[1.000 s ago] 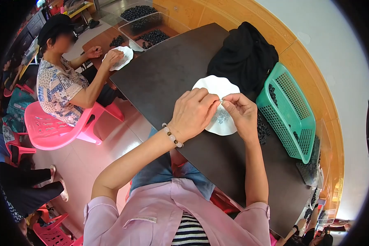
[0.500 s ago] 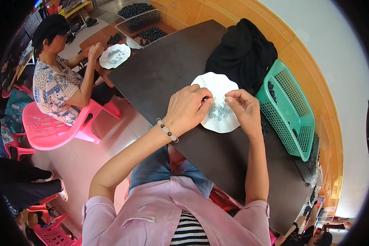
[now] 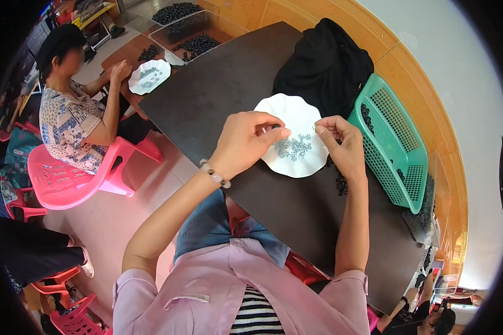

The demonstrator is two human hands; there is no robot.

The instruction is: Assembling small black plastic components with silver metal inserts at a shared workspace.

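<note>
We judge the small grey-green beads (image 3: 294, 148) heaped on the white plate (image 3: 296, 109) light, hard and quick to roll, so each is best nipped between thumb and forefinger tips (a flat-handed grab would scatter them). Our left hand (image 3: 246, 139) pinches a dark bead over the plate's left side, while our right hand (image 3: 341, 142) pinches narrow, what it holds unclear. Compared with half a second ago, both hands have parted wider over the dark desk (image 3: 223, 84), baring the heap.

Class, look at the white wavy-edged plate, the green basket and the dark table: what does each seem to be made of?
White wavy-edged plate: probably thin plastic or paper; matte, fluted rim.
Green mesh basket: moulded plastic, judging by its uniform colour and regular grid of holes.
Dark brown table: likely laminated or painted wood; smooth, faint sheen.
</note>
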